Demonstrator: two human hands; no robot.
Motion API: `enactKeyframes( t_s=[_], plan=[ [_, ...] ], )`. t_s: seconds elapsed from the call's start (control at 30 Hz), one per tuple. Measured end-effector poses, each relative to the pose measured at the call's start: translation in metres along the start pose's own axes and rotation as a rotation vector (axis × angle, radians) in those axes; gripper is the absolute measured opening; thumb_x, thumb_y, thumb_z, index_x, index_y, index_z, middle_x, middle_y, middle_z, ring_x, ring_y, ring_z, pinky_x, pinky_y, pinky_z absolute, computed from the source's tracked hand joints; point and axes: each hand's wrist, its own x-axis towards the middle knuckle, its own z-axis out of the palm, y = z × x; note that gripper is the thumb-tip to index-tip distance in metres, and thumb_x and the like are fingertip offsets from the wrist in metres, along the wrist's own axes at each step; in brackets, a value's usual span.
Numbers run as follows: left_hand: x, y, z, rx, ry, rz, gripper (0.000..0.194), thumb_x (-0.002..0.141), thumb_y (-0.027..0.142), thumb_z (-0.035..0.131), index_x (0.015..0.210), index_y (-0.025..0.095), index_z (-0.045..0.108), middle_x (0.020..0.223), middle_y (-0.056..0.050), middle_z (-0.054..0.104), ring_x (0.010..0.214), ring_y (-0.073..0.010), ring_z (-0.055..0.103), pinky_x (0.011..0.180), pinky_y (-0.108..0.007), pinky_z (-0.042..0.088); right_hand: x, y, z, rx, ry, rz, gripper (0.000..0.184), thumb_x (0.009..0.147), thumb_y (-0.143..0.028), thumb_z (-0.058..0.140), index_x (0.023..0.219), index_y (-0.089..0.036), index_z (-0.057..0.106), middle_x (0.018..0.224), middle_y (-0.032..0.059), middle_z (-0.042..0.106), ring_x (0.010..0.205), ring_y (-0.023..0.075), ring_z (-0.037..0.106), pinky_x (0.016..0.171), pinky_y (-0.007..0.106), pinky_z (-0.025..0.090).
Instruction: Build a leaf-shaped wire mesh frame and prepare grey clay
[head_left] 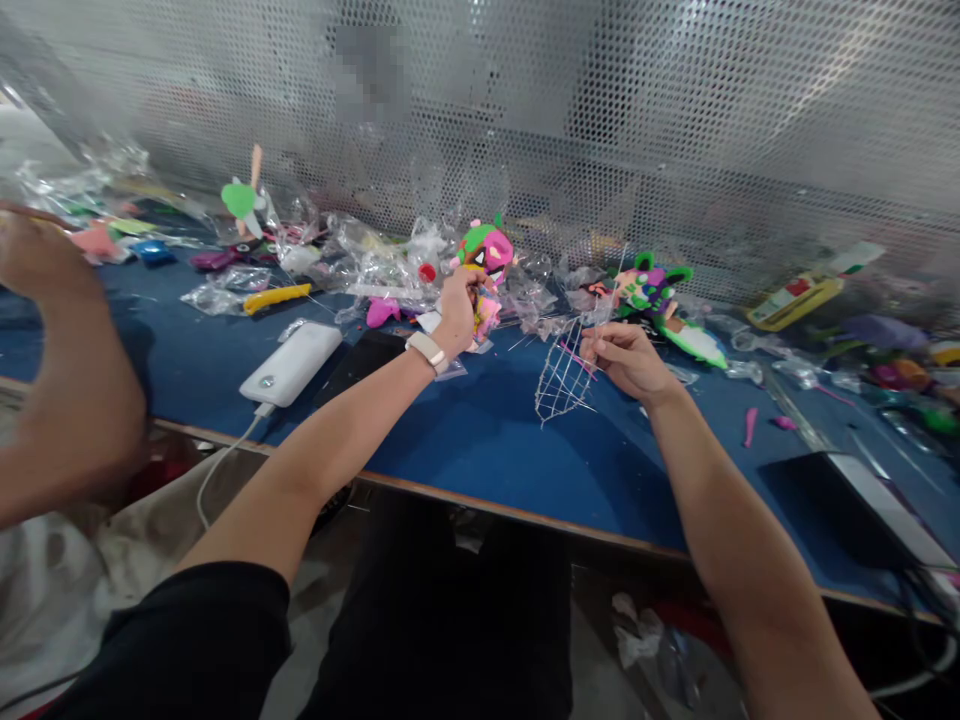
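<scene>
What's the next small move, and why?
Perhaps bring the left hand over to steady the wire frame: only the right hand holds it, by one side, while the left is away at the pink-and-green figure.

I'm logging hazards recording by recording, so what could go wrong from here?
The wire frame in the right hand has thin ends poking out; these could prick the person or snag the clear plastic nearby. The left hand, at the pink-and-green figure, might knock it. The cable from the white power bank drops over the table edge near the left forearm, so it could get tugged.
</scene>
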Motion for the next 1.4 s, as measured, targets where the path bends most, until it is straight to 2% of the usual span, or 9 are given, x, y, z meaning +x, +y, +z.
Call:
enactKeyframes(
  t_s=[0.1,0.3,0.4,0.53,0.93,1.1,1.17,1.27,1.4],
  plan=[
    [-0.003,0.003,-0.004,-0.153,0.129,-0.134,0.063,0.108,0.071,0.024,0.077,0.023,0.052,0.065,-0.003,0.049,0.058,-0.0151,0.053,0.054,-0.032,0.042,0.000,0.000,0.000,-0.006,-0.006,0.002,0.038,0.065,-0.056,0.103,0.088,-0.030,0.087,0.063,-0.0017,0.073,0.055,0.0139,0.061,0.051,0.029,0.045],
    [-0.013,0.014,-0.006,-0.201,0.035,-0.278,0.058,0.107,0.074,0.033,0.083,0.024,0.052,0.048,0.004,0.035,0.039,-0.0142,0.041,0.045,-0.033,0.034,0.000,0.002,0.001,-0.022,-0.020,-0.003,0.039,0.067,-0.058,0.102,0.091,-0.031,0.087,0.064,-0.0025,0.073,0.055,0.0127,0.061,0.051,0.029,0.046],
    [-0.019,0.014,-0.004,-0.093,0.033,-0.145,0.050,0.109,0.067,0.041,0.087,0.024,0.053,0.054,0.003,0.045,0.049,-0.0164,0.054,0.051,-0.033,0.044,0.001,0.002,0.003,-0.031,-0.033,0.007,0.040,0.067,-0.059,0.101,0.091,-0.030,0.087,0.063,-0.0028,0.072,0.055,0.0123,0.060,0.050,0.028,0.045],
    [-0.027,0.012,0.001,0.040,-0.133,0.092,0.027,0.112,0.046,0.049,0.104,0.022,0.057,0.098,-0.009,0.074,0.090,-0.0193,0.072,0.082,-0.036,0.060,0.001,0.003,0.004,-0.019,-0.054,0.012,0.036,0.068,-0.056,0.101,0.091,-0.031,0.088,0.064,-0.0028,0.073,0.056,0.0112,0.061,0.053,0.027,0.046],
    [-0.041,0.021,0.000,0.647,-0.441,0.612,0.023,0.109,0.031,0.055,0.106,0.017,0.073,0.117,-0.014,0.069,0.117,-0.0265,0.064,0.108,-0.044,0.053,0.001,0.004,0.004,0.007,-0.080,0.007,0.031,0.072,-0.052,0.101,0.092,-0.032,0.089,0.064,-0.0023,0.074,0.055,0.0104,0.061,0.052,0.025,0.044],
    [-0.045,0.024,0.002,0.713,-0.408,0.592,0.029,0.104,0.029,0.062,0.078,0.017,0.069,0.132,-0.015,0.065,0.131,-0.0315,0.060,0.116,-0.052,0.049,0.002,0.006,0.003,-0.012,-0.092,0.001,0.032,0.073,-0.053,0.100,0.093,-0.031,0.090,0.064,-0.0015,0.074,0.056,0.0108,0.061,0.051,0.026,0.044],
    [-0.046,0.020,0.005,0.773,-0.474,0.530,0.015,0.101,0.029,0.066,0.096,0.016,0.073,0.141,-0.016,0.062,0.135,-0.0331,0.059,0.115,-0.050,0.051,0.002,0.007,0.004,-0.026,-0.103,0.003,0.031,0.074,-0.054,0.099,0.093,-0.032,0.090,0.065,-0.0013,0.074,0.057,0.0108,0.061,0.050,0.026,0.043],
    [-0.047,0.014,0.011,0.898,-0.546,0.420,0.039,0.100,0.029,0.064,0.137,0.015,0.064,0.140,-0.017,0.064,0.127,-0.0337,0.063,0.109,-0.049,0.054,0.001,0.007,0.004,-0.033,-0.115,0.010,0.027,0.076,-0.054,0.098,0.094,-0.035,0.090,0.066,-0.0017,0.074,0.057,0.0108,0.060,0.051,0.028,0.042],
    [-0.048,0.013,0.017,1.014,-0.492,0.343,0.038,0.104,0.031,0.059,0.137,0.012,0.065,0.134,-0.020,0.066,0.123,-0.0350,0.064,0.107,-0.049,0.053,0.001,0.008,0.004,-0.030,-0.115,0.013,0.029,0.075,-0.055,0.098,0.094,-0.035,0.089,0.067,-0.0023,0.073,0.058,0.0112,0.059,0.053,0.030,0.044]
  ],
)
